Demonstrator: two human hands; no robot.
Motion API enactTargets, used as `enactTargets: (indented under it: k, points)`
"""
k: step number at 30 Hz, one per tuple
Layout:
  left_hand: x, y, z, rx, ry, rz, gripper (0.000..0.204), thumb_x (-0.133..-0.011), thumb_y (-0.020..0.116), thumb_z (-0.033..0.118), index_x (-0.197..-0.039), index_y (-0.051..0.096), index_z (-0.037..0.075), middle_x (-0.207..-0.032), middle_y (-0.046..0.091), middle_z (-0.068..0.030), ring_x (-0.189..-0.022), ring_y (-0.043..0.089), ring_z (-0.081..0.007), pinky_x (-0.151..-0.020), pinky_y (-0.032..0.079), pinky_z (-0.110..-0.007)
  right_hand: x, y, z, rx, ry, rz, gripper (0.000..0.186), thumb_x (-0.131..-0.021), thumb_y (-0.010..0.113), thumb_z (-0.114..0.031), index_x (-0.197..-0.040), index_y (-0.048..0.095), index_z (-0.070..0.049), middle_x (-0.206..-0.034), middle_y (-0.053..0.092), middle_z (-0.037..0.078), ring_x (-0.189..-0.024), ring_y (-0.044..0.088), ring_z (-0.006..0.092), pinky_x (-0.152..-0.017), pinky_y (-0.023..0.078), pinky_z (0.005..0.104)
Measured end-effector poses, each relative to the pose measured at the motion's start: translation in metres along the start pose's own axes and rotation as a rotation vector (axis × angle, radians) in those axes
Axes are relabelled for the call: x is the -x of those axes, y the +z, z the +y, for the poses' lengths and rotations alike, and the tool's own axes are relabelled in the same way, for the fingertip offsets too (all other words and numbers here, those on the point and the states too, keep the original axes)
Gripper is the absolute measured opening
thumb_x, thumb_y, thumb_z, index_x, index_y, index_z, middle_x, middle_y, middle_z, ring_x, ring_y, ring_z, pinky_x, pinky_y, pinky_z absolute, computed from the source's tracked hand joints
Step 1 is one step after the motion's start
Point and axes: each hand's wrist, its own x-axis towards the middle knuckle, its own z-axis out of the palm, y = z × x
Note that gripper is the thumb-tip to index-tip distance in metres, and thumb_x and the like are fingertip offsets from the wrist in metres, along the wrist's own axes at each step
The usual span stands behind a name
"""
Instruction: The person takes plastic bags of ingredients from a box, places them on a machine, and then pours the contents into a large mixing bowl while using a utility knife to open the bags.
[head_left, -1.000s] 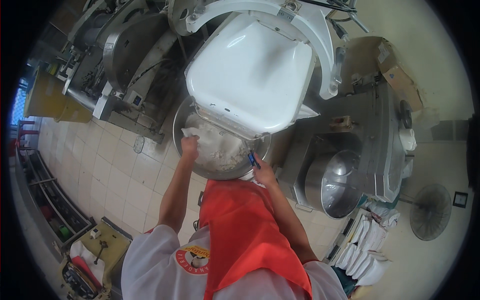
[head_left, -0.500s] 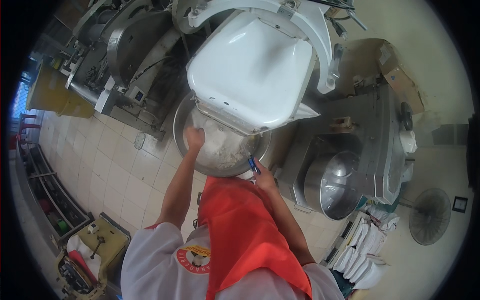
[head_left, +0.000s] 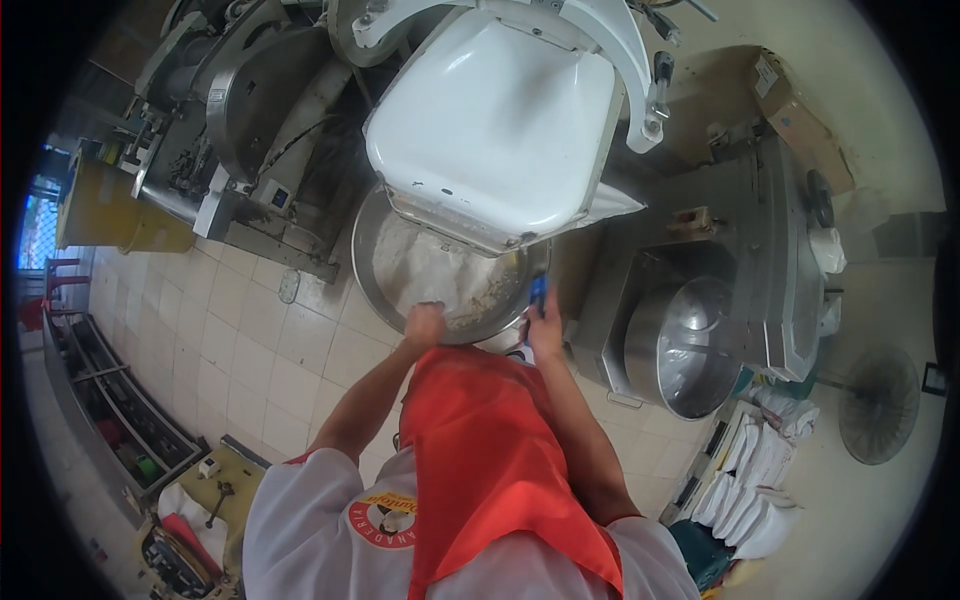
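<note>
A large metal mixing bowl [head_left: 366, 275] stands in front of me, with white flour [head_left: 425, 268] heaped inside. Clumpier, coarser bits lie at the flour's near right side. My left hand [head_left: 425, 323] is closed in a fist at the bowl's near rim, over the edge of the flour; whatever its fingers hold is hidden. At the bowl's right rim, my right hand [head_left: 544, 328] grips a blue-handled tool [head_left: 539, 290], held upright and slightly blurred. Its working end does not show clearly.
A white mixer head [head_left: 490, 130] overhangs the bowl's far side. To the right stands a grey machine with another metal bowl [head_left: 680, 350]. Dark metal machinery [head_left: 260, 110] and a yellow bin [head_left: 125, 205] are at left. Stacked white bags [head_left: 750, 490] lie lower right.
My left hand has moved from the flour's left part toward me, to the near rim. The right hand has shifted right and lifted the blue-handled tool out to the bowl's rim.
</note>
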Motion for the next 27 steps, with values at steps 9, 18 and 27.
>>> enactTargets:
  k: [9,18,27]
  points:
    - [0.011,0.021,0.016,0.116,0.212,0.097,0.008,-0.071,0.055,0.007,-0.076,0.061,0.005,-0.081,0.064,-0.016,-0.074,0.064,-0.0367,-0.07,0.052,-0.046,0.004,0.054,0.022,0.08,-0.029,-0.13,0.065,-0.093,0.045,-0.004,-0.15,0.018,-0.02,-0.07,0.054,0.005,-0.045,0.048,0.012,-0.041,0.041,0.0288]
    - [0.001,0.012,0.019,0.06,0.223,0.102,0.007,-0.073,0.055,0.009,-0.077,0.061,0.006,-0.08,0.064,-0.0142,-0.074,0.065,-0.0349,-0.068,0.053,-0.046,-0.007,0.053,0.012,0.127,-0.178,0.162,0.062,-0.092,0.047,-0.004,-0.148,0.026,-0.02,-0.065,0.057,0.007,-0.048,0.055,0.0159,-0.043,0.045,0.0324]
    - [0.006,0.023,0.009,0.043,0.248,0.076,0.009,-0.068,0.061,0.008,-0.076,0.061,0.005,-0.08,0.063,-0.013,-0.074,0.064,-0.0333,-0.069,0.052,-0.045,-0.001,0.055,0.023,0.16,-0.083,0.039,0.06,-0.093,0.047,-0.004,-0.148,0.027,-0.02,-0.068,0.056,0.007,-0.045,0.05,0.0123,-0.04,0.042,0.0306]
